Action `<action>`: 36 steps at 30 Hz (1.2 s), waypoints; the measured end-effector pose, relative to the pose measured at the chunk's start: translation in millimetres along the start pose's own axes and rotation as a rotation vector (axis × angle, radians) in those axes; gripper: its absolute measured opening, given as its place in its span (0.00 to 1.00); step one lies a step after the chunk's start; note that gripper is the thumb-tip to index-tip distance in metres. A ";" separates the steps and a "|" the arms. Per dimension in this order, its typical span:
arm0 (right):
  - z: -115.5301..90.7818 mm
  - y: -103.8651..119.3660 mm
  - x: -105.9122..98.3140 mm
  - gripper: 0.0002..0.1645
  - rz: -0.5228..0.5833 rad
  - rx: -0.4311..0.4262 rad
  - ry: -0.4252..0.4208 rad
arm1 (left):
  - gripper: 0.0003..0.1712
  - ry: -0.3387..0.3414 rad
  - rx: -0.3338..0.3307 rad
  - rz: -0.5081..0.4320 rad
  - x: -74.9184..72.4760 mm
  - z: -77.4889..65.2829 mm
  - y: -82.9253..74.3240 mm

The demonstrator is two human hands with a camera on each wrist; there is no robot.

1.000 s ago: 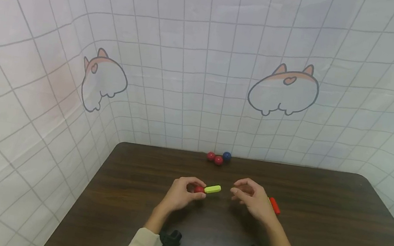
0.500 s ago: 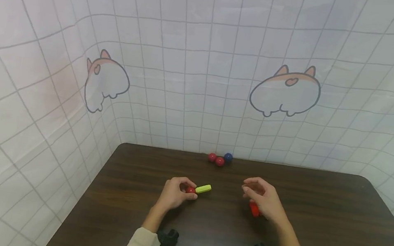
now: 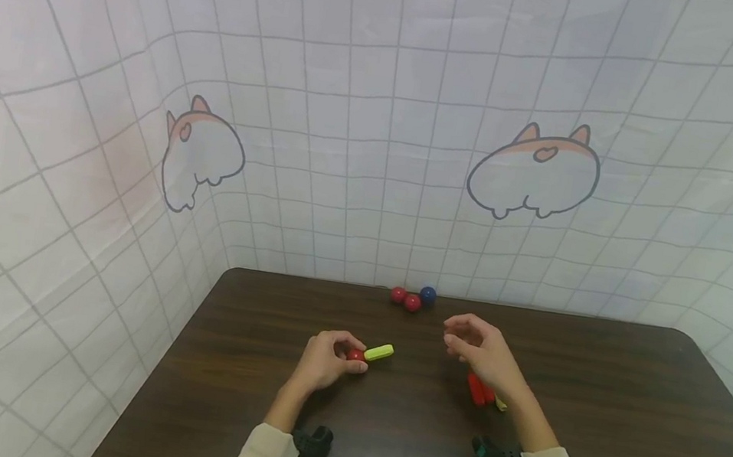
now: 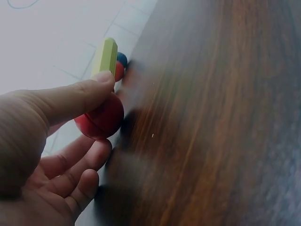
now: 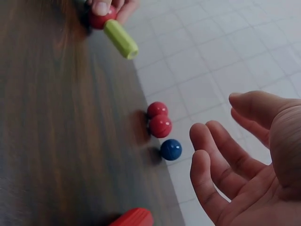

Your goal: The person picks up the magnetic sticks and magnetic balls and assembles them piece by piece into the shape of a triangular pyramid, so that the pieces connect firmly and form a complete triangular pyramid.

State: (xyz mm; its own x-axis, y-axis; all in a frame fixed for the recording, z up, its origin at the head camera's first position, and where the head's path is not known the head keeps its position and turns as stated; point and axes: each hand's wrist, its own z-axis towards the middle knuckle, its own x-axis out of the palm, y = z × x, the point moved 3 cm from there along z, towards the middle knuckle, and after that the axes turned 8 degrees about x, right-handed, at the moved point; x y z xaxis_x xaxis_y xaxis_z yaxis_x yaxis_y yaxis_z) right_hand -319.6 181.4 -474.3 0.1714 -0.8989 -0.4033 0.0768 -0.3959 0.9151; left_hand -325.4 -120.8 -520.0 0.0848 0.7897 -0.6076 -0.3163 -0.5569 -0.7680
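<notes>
My left hand (image 3: 323, 362) pinches a red ball (image 4: 104, 118) between thumb and fingers, just above the dark table. A yellow-green rod (image 5: 121, 39) sticks out of that ball, its free end pointing away from the hand. The thumb tip lies where rod and ball meet in the left wrist view. My right hand (image 3: 487, 356) hovers further right with loosely bent fingers and holds nothing. Beneath it, partly hidden by the hand and wrist, lie red rods (image 3: 476, 390) and a yellow-green piece (image 3: 500, 405).
Two red balls (image 5: 160, 126) and a blue ball (image 5: 170, 149) rest close together near the back edge of the wooden table (image 3: 273, 301). Behind that edge hangs a white gridded cloth (image 3: 345, 179), which also runs along both sides.
My left hand has shifted slightly left with the ball and rod. My right hand moved right, then forward and a little left, uncovering more of the rods.
</notes>
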 end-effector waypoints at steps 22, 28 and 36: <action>87.9 10.4 14.5 0.34 -0.251 -0.003 0.219 | 0.16 0.033 0.011 -0.020 2.8 -2.5 -3.2; 98.9 10.4 20.9 0.36 -0.286 -0.007 0.226 | 0.16 0.036 0.009 -0.021 2.1 -2.4 -2.5; 105.7 5.2 26.8 0.36 -0.296 -0.012 0.236 | 0.16 0.040 0.011 -0.033 1.7 -2.7 -2.8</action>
State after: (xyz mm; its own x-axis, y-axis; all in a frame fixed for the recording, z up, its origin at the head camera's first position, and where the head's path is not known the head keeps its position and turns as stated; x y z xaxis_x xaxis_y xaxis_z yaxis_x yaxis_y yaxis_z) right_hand -418.5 135.4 -480.3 0.3616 -0.6776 -0.6404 0.1683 -0.6282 0.7596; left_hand -321.8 -118.7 -519.4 0.1333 0.7967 -0.5895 -0.3229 -0.5274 -0.7859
